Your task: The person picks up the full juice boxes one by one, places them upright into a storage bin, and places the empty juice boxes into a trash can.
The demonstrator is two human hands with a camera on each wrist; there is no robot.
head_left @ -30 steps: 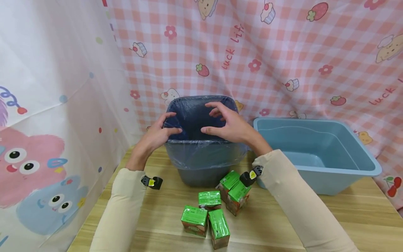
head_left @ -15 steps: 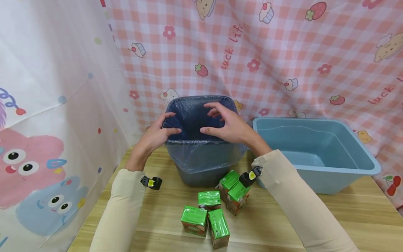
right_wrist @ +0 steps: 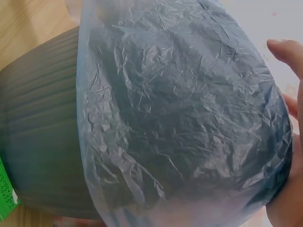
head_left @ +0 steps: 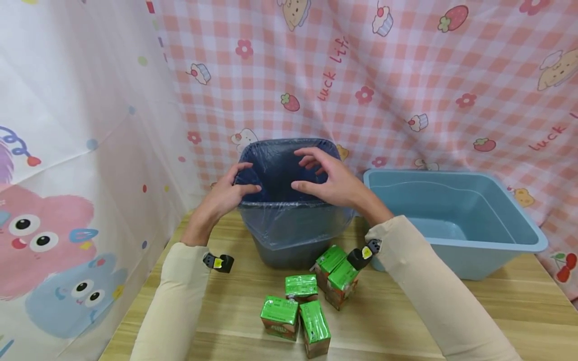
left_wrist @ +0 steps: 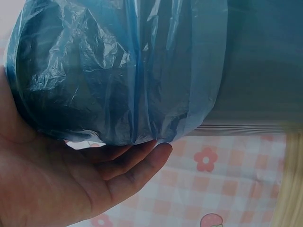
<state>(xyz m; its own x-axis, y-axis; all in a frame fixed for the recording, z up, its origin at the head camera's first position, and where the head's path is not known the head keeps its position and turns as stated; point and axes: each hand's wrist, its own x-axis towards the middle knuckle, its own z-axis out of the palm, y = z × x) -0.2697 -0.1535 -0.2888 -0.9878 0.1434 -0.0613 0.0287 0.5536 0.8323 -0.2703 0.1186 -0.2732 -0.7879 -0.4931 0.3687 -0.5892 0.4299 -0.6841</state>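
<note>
A dark grey bin (head_left: 291,254) stands upright on the table, lined with a translucent blue bin bag (head_left: 295,228) folded over its rim. My left hand (head_left: 221,196) rests at the left rim, thumb over the opening. In the left wrist view, the extended fingers (left_wrist: 137,172) touch the bag from outside. My right hand (head_left: 340,184) is at the right rim, its thumb and fingers spread apart over the opening. The right wrist view has the crinkled bag (right_wrist: 175,113) draped down the bin's side, and the right thumb (right_wrist: 286,51) off the bag. Neither hand pinches anything.
Several green-topped drink cartons (head_left: 279,313) stand in front of the bin, two of them (head_left: 331,258) close by its right front corner. A light blue tub (head_left: 478,244) is at the right. Patterned curtains (head_left: 289,65) hang behind and at the left.
The bag's folded-over edge at the front of the bin hangs lower and comes to a point, where it was gathered up a second ago. Both hands stay nearly in place.
</note>
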